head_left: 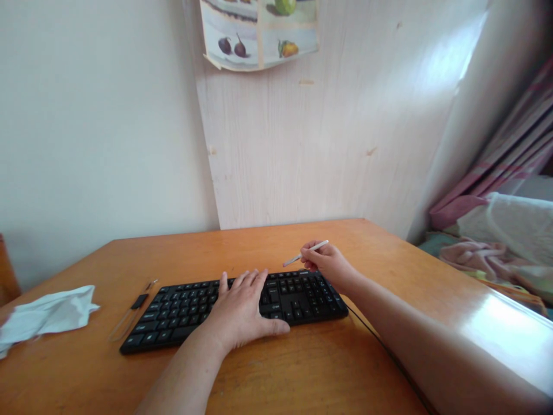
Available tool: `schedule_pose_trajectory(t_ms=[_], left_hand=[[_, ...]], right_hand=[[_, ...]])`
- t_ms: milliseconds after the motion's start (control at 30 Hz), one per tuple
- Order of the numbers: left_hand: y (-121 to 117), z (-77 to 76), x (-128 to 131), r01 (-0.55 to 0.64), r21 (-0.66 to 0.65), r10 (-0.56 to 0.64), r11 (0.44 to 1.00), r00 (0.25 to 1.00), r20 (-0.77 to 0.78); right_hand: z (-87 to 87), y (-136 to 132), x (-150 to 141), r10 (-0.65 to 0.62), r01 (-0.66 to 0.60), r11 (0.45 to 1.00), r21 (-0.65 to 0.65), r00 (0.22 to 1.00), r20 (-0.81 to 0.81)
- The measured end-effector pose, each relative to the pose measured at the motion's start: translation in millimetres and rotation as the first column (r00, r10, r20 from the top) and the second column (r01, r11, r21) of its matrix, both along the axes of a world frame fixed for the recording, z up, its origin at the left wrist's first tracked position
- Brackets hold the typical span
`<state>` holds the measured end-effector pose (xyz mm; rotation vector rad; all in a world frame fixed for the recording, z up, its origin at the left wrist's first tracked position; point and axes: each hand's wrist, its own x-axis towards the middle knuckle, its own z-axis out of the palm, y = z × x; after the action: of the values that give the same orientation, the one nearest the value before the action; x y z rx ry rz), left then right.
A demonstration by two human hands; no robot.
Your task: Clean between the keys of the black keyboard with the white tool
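A black keyboard (181, 311) lies at a slant on the wooden table. Across its middle, my left hand (242, 305) rests with fingers spread over the keys and the thumb along the near edge. My right hand (326, 262) is above the keyboard's far right part, pinching a slim white brush (319, 245). The brush tilts down to the left, its small pinkish tip just past the keyboard's far edge. Whether that tip touches anything, I cannot tell.
A crumpled white cloth or tissue (52, 317) lies at the left. Between it and the keyboard is a small black item with a thin cord (139, 301). The keyboard's cable (380, 340) runs toward the near right, under my right forearm. The wooden table (276, 380) meets a wall panel behind.
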<state>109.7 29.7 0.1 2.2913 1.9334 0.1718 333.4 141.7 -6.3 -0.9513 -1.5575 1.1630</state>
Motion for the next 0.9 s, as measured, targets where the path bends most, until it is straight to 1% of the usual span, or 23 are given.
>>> schedule_pose_trajectory(t_ms=[133, 233, 400, 500, 600, 700, 900], left_hand=[[0, -0.7, 0, -0.001, 0.006, 0.001, 1.0, 1.0, -0.004], [1, -2.1, 0, 0.003, 0.01, -0.003, 1.0, 1.0, -0.007], [2, -2.3, 0, 0.003, 0.014, -0.002, 1.0, 1.0, -0.01], [1, -1.4, 0, -0.001, 0.01, 0.001, 1.0, 1.0, -0.009], [1, -0.6, 1, -0.004, 0.001, 0.004, 1.0, 1.0, -0.01], [1, -1.1, 0, -0.005, 0.003, 0.005, 1.0, 1.0, -0.012], [1, -1.9, -1, 0.0, 0.0, 0.0, 1.0, 1.0, -0.018]], right_hand=[[-7.5, -4, -11, 0.095, -0.095, 0.995, 0.001, 0.995, 0.031], [-9.9, -4, -13, 0.121, -0.123, 0.992, 0.015, 0.989, 0.089], [-5.4, 1, -6, 0.018, -0.02, 1.0, 0.012, 0.988, 0.152], [-3.2, 6, 3, -0.02, 0.016, 1.0, 0.02, 0.98, 0.198], [-2.8, 11, 11, -0.065, 0.044, 0.996, 0.079, 0.956, 0.287], [-1.1, 14, 18, -0.104, 0.065, 0.99, 0.125, 0.934, 0.341], [10.5, 12, 29, -0.181, 0.094, 0.973, 0.211, 0.878, 0.442]])
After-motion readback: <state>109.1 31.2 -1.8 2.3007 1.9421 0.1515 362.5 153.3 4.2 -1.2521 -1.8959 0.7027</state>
